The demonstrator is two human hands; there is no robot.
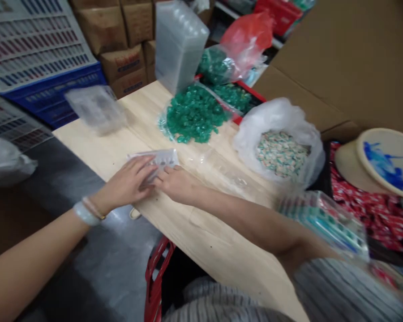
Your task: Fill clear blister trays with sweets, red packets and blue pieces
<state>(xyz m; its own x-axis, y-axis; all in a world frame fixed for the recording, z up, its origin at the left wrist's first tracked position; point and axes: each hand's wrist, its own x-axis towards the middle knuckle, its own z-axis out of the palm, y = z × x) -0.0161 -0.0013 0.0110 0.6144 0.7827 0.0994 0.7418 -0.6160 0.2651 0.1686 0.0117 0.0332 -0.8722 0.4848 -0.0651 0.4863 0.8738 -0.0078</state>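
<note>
A clear plastic blister tray (166,157) with small dark marks or hollows lies on the pale wooden table near its front left edge. My left hand (129,179) rests over the tray's left part, fingers stretched out and the thumb apart; a pale bangle circles its wrist. Against the tray's near right side, my right hand (176,182) has its fingers bent and drawn together. What its fingertips hold, if anything, is hidden. A heap of green translucent plastic pieces (196,114) lies on an opened clear bag just beyond the tray.
Stacked clear trays (179,44) stand at the back; more trays (97,109) lie at the left corner. A white bag (248,129) of small pale pieces sits right, near filled packs (339,221) and a cream tub (349,154). A red plastic chair or basket (154,273) is below the table.
</note>
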